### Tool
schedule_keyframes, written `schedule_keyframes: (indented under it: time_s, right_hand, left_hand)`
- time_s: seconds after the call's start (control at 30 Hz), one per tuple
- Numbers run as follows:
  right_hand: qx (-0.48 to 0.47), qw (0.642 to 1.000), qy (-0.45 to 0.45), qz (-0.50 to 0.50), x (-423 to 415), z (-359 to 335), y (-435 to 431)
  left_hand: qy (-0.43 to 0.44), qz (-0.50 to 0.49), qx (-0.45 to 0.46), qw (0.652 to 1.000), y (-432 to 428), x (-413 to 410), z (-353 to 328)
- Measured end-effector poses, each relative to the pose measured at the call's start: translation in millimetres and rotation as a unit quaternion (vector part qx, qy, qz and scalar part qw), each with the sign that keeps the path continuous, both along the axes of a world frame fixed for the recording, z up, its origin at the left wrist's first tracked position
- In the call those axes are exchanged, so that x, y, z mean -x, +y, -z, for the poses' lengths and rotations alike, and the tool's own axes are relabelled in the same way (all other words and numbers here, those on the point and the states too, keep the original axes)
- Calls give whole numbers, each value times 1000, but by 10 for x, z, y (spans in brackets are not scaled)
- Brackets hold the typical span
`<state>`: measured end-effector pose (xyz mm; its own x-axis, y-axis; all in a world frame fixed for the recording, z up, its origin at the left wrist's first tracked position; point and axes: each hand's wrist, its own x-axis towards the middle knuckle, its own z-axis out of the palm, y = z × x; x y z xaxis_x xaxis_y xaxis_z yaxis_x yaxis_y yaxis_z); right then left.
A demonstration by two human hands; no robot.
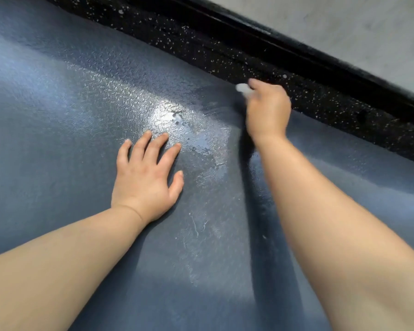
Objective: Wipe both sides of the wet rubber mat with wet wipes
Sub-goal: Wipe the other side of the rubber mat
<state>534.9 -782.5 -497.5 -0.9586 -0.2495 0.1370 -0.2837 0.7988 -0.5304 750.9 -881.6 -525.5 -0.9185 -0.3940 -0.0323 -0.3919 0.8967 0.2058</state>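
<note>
The mat [58,115] filled most of the view, lying flat on a black speckled floor [201,44], its far edge running along beside a dark skirting. It looked broad, floppy and fairly heavy, with a pebbled face that was likely slick where the wet patch [172,115] shone. To turn it, taking it at an edge or corner and peeling it over would probably serve best. The left hand [145,177] lay palm down on it just beside the shine, grip spread wide, holding nothing. The right hand [267,108], at the far edge, had its grip curled round a small white wipe [243,88].
</note>
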Motion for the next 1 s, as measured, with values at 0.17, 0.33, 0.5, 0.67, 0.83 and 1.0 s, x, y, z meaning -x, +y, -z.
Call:
schedule_keyframes:
  time_s: [0.17, 0.33, 0.5, 0.67, 0.83, 1.0]
  right_hand:
    - [-76, 994, -53, 49, 130, 135, 408]
    - [-56, 993, -33, -98, -706, 171, 26]
    - [45, 964, -86, -246, -1196, 57, 172]
    - [9, 998, -53, 37, -372, 15, 643]
    - [-53, 998, -41, 11, -652, 156, 499]
    - [-18, 983, -46, -178, -1780, 122, 295]
  left_hand:
    - [6, 1, -3, 1000, 3, -7, 6]
    - [37, -19, -24, 999, -8, -11, 13]
    - [47, -15, -28, 998, -11, -25, 23]
    - [41, -11, -30, 999, -25, -15, 37]
    - [48, -10, -42, 998, -31, -28, 62]
    - [85, -22, -96, 991, -96, -31, 36]
